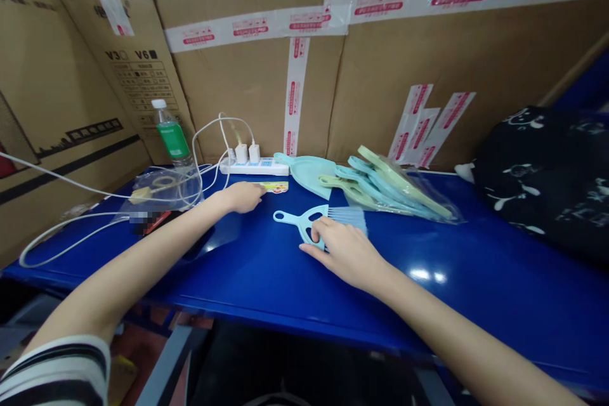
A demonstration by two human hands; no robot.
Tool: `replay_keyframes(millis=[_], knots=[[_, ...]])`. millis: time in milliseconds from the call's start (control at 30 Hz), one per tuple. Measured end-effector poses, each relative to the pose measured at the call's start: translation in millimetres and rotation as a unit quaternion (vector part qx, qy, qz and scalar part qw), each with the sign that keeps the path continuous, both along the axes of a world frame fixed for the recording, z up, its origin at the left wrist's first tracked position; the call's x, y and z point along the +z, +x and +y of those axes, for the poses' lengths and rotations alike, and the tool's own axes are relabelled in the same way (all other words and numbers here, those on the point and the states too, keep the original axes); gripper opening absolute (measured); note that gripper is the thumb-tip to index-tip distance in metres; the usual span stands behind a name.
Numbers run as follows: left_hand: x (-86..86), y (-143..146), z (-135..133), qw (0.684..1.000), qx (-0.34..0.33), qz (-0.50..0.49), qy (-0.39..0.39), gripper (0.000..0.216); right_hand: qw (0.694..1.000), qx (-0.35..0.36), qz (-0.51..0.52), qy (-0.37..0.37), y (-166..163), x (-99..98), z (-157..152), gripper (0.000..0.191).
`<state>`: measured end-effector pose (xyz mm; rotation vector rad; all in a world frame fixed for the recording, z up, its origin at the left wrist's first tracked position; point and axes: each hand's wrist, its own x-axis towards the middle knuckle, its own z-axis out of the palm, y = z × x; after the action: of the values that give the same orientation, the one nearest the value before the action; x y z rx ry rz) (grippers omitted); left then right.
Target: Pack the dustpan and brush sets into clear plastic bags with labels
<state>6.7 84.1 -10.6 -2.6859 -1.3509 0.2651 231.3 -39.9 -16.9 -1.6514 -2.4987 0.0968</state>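
My left hand [246, 197] reaches across the blue table with its fingers closed at the left end of a small printed card [276, 187]. The card is yellow and white with red marks and lies near the power strip. My right hand [345, 248] rests over a light-blue hand brush [299, 221], its fingers curled on the brush head and the thumb at the near side. The brush lies flat, handle to the left and pale bristles to the right, partly under the hand. Behind it lies a light-blue dustpan [311, 174].
At the right of the dustpan are several bagged dustpans and brushes [390, 187]. A power strip [257, 167] with chargers and white cables stands against the cardboard wall [238, 89]. A water bottle [172, 135] is at the left, a black patterned bag [542, 184] at the right.
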Motion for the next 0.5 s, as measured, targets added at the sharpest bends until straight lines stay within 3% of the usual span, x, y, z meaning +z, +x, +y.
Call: replay_keyframes(millis=[167,267,367,500], knots=[[6.0,-18,1,0.999,0.021,0.022,-0.009,0.041,0.998,-0.009,0.054,0.005,6,7.7,6,0.017],[6.5,-19,1,0.999,0.033,0.039,-0.011,0.043,0.984,-0.056,0.088,0.141,28,18.1,18,0.016],[8.1,-14,-1,0.997,0.043,0.057,-0.008,0.042,0.936,-0.148,0.063,0.312,62,25.7,31,0.021],[17.3,-3,-8,0.997,0.04,0.069,0.016,0.045,0.932,-0.2,-0.044,0.299,98,21.8,44,0.025]])
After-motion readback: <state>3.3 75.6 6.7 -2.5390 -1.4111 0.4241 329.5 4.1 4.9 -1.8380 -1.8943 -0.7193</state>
